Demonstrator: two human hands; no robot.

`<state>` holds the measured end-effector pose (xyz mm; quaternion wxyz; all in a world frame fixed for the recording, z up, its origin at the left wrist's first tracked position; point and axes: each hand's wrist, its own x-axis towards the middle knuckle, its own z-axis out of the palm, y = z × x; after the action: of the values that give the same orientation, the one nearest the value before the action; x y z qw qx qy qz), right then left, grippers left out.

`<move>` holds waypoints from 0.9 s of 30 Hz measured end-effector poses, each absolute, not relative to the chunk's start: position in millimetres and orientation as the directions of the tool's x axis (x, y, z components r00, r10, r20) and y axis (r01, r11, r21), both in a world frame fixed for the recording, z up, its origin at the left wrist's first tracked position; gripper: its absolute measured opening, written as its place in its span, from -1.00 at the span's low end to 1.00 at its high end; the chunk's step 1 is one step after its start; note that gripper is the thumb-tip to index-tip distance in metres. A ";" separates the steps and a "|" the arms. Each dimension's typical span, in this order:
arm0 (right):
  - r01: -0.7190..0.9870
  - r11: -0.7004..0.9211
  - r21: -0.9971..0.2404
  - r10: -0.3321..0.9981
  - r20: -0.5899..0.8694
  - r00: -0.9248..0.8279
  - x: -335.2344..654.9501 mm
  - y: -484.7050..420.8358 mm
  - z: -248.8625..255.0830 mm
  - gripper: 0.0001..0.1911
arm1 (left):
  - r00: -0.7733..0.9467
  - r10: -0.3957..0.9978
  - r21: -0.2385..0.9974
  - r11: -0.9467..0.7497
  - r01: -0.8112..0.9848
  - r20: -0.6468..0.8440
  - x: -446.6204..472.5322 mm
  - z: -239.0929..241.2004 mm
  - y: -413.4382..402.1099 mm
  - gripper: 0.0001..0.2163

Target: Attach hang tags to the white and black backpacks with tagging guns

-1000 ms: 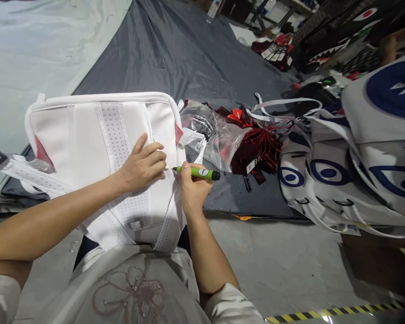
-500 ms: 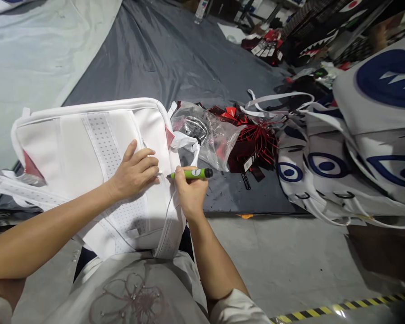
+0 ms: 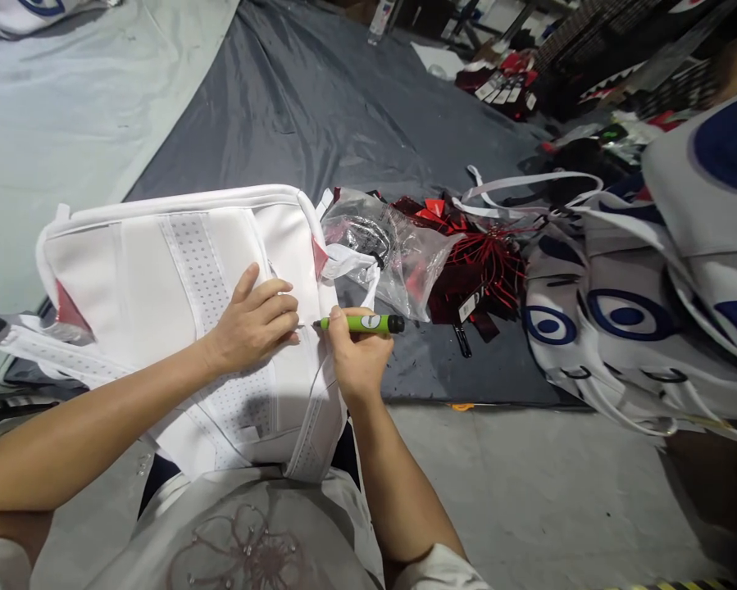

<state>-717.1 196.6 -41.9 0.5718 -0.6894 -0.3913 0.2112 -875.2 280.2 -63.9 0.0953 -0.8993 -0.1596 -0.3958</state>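
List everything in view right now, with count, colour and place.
bag: 1, white, on the lap and floor, under both hands
marker: 1, green with black cap, tip at the bag
plastic bag: 1, clear, right of the bag
tags: a heap, red and black, on the grey sheet
printed bags: several, white with blue eyes, far right
left hand: pressed flat on the bag
right hand: grips the marker

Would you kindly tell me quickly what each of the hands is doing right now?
Left hand: open, fingers curled, pressing on the white backpack.
Right hand: closed on a green marker, tip at the backpack.
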 end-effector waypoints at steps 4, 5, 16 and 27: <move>0.267 -0.007 -0.964 0.790 0.158 0.592 -719.0 198.4 -42.5 -0.72 | 0.634 0.207 -0.039 -0.936 0.351 0.745 -875.0 -64.1 280.7 -0.77; 0.269 -0.004 -0.963 0.782 0.164 0.601 -719.4 198.5 -42.9 -0.72 | 0.635 0.209 -0.038 -0.935 0.352 0.744 -875.1 -64.2 280.7 -0.78; 0.302 -0.018 -0.953 0.808 0.164 0.566 -715.9 198.7 -39.4 -0.72 | 0.646 0.227 -0.018 -0.937 0.350 0.729 -876.3 -64.9 279.7 -0.81; 0.329 -0.006 -0.944 0.822 0.183 0.539 -714.4 198.2 -40.9 -0.72 | 0.666 0.253 0.004 -0.936 0.351 0.702 -877.4 -63.9 280.3 -0.82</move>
<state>-714.4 198.2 -40.9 0.5612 -0.6743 -0.4268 0.2196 -877.4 280.3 -63.9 0.0657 -0.9104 -0.1660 -0.3733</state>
